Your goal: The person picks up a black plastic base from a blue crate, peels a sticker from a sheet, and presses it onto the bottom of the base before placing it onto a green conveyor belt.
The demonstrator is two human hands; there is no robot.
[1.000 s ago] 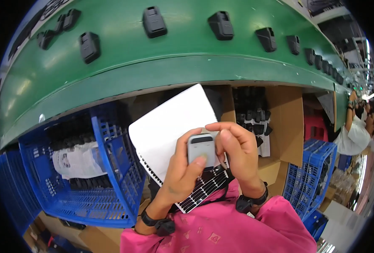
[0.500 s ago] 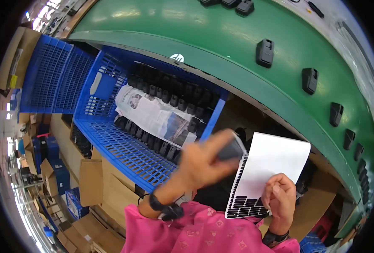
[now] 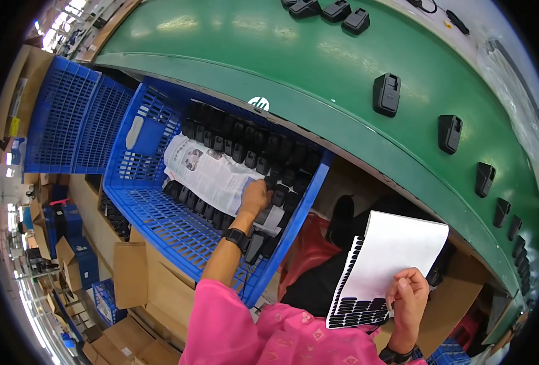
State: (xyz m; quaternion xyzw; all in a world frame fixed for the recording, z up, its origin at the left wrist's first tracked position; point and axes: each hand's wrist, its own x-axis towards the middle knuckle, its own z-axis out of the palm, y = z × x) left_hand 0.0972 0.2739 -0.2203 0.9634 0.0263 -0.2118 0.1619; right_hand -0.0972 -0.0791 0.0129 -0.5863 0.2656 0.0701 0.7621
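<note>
My left hand (image 3: 254,198) reaches down into a blue crate (image 3: 160,231) and rests among rows of small black devices (image 3: 251,149), at the edge of a printed paper sheet (image 3: 205,173) lying over them. Whether its fingers hold a device is hidden. My right hand (image 3: 408,298) holds a white sheet (image 3: 397,249) with rows of black stickers (image 3: 354,310) along its lower edge, near my lap. Both arms wear pink sleeves and a dark wristband.
A green conveyor belt (image 3: 318,79) curves across the top, carrying spaced black devices (image 3: 386,94). Another blue crate (image 3: 62,115) stands to the left. Cardboard boxes (image 3: 141,286) lie on the floor below, and a brown box (image 3: 458,298) sits at the right.
My left hand, which held a grey device close to me, has reached out into the blue crate. The right hand keeps the sticker sheet; the view has shifted slightly.
</note>
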